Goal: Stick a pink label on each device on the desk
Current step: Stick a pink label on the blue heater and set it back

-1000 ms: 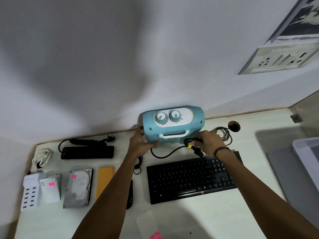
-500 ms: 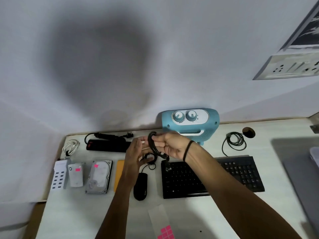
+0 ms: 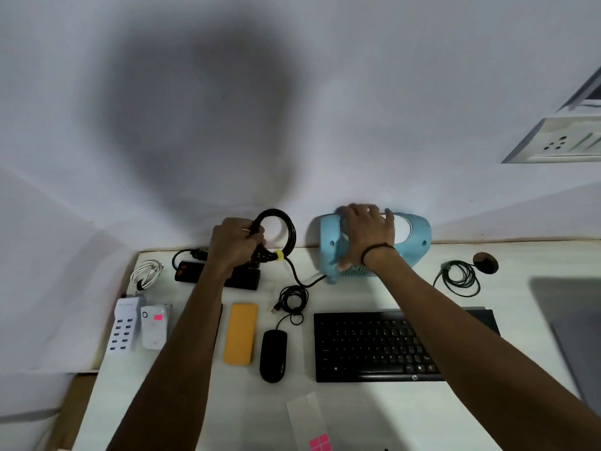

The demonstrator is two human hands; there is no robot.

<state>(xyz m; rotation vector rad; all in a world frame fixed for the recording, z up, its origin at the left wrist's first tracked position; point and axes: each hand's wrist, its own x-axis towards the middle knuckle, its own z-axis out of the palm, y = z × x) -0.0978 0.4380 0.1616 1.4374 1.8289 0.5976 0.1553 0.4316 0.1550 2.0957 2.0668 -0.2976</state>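
My right hand grips the top of the blue heater, which stands at the back of the desk against the wall. My left hand holds the heater's coiled black cable up above the black power strip. A sheet of pink labels lies at the desk's front edge. The small white device carries a pink label. The yellow device, black mouse and black keyboard show no label. My left forearm hides the hard drive.
A white multi-port charger and a coiled white cable sit at the far left. A green coiled cable with a round puck lies right of the heater. A grey laptop occupies the right edge. A wall socket is upper right.
My right hand let go of the coiled cable and moved right onto the heater's top. My left hand now holds the coil alone, lifted over the power strip. The view shifted left.
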